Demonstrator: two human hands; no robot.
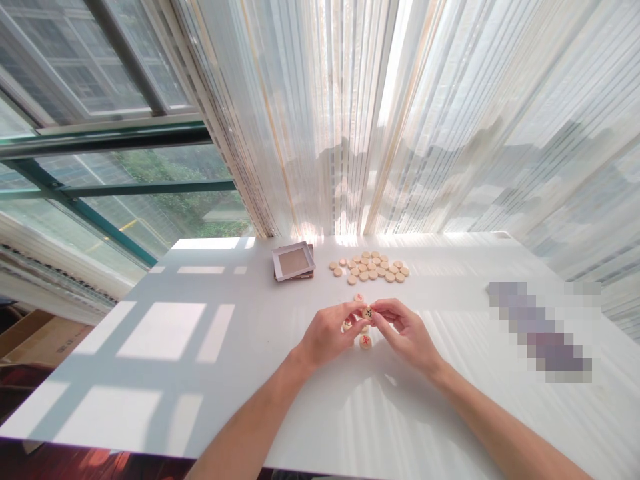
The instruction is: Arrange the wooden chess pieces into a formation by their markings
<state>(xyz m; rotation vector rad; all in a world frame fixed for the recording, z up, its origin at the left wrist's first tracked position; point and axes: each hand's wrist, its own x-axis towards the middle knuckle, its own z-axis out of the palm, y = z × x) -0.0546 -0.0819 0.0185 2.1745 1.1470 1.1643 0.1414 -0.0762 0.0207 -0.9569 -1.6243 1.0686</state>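
Note:
My left hand (331, 335) and my right hand (406, 335) meet over the middle of the white table (210, 373). Both pinch one round wooden chess piece (367, 312) with a dark character on its face, held just above the table. Right below the fingers lie a piece with a red character (365, 342) and another (347, 325) partly covered by my left fingers. One more piece (359, 297) lies just beyond the hands. A cluster of several blank-side wooden pieces (371, 267) lies farther back.
A shallow square box with its lid (293, 261) sits at the back, left of the cluster. A blurred-out patch (543, 323) covers part of the table's right side. Sheer striped curtains (400, 120) hang behind the table; a window (100, 133) is at the left.

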